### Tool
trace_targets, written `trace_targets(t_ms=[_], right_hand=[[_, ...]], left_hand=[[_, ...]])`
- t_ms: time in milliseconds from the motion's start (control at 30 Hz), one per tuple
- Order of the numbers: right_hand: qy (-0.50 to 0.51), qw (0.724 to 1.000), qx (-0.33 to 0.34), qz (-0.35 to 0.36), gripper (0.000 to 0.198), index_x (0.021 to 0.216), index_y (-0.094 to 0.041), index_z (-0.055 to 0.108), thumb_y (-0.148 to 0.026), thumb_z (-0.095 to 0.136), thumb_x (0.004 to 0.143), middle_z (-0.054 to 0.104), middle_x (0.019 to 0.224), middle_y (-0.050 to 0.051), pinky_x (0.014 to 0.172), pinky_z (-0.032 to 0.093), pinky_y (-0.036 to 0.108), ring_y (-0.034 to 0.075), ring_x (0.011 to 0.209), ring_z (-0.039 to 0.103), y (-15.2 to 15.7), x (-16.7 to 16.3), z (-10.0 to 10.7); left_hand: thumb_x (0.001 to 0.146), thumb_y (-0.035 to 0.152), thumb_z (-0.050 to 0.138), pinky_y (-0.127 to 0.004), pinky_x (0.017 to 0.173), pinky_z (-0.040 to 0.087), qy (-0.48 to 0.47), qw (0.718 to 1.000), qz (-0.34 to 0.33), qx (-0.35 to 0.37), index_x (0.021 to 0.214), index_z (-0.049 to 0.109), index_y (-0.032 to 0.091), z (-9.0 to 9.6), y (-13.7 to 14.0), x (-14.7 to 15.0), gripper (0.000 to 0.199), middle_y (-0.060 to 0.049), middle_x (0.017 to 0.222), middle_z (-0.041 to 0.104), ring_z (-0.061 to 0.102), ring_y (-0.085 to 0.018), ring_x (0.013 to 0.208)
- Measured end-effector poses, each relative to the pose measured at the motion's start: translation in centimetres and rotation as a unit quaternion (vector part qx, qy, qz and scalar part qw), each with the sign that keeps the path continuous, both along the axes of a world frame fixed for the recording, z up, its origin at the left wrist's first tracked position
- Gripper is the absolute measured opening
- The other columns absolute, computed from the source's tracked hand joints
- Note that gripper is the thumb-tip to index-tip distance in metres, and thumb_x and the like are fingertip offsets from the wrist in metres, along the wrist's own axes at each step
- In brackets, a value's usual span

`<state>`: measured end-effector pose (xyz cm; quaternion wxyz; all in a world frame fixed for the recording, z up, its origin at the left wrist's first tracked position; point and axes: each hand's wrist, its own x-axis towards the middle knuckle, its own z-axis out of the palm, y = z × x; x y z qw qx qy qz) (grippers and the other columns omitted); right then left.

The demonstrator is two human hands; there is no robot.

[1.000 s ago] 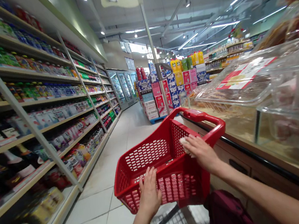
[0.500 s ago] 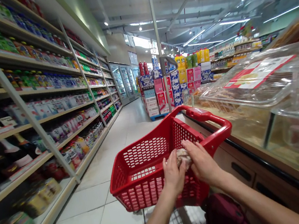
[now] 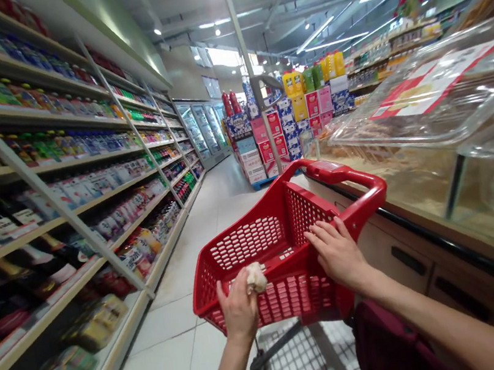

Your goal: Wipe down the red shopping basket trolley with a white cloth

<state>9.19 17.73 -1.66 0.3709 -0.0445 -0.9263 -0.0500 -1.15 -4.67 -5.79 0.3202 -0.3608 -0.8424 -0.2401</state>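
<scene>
My left hand (image 3: 239,310) is closed on a crumpled off-white cloth (image 3: 256,277), possibly a paper wipe, at the near rim of a red plastic shopping cart basket (image 3: 245,238). The wad sticks out past the thumb side of the fingers. Farther right, my right hand (image 3: 338,255) lies over the basket's side close to the handle, its fingers stretched out and apart with nothing in them. The red handle (image 3: 343,177) loops up behind that hand. Pierced walls surround the basket's inside, and its bare floor shows in part.
On the left, long shelves (image 3: 92,202) hold bottles and cans. A glass-fronted counter (image 3: 398,199) with clear-lidded food trays (image 3: 424,97) borders the cart's right side. Stacked drink cartons (image 3: 269,144) and a pole (image 3: 243,37) stand ahead. Pale tiles (image 3: 174,350) cover the aisle floor.
My hands have come apart: the left moved left along the basket rim with the crumpled cloth, while the right opened and shifted slightly right. The camera view has tilted a little.
</scene>
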Motion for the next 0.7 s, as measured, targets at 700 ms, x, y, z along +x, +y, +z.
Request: trace_targets(t_ms=[700], right_hand=[[-0.008, 0.999, 0.019, 0.038, 0.042, 0.113, -0.013, 0.055, -0.015, 0.046, 0.072, 0.058, 0.114, 0.008, 0.105, 0.009, 0.045, 0.023, 0.111, 0.043, -2.5, -0.8, -1.1]], left_hand=[[0.083, 0.014, 0.035, -0.044, 0.106, 0.004, 0.124, 0.992, -0.009, -0.013, 0.113, 0.052, 0.025, -0.5, 3.3, 1.0, 0.036, -0.007, 0.121, 0.055, 0.049, -0.016, 0.112]])
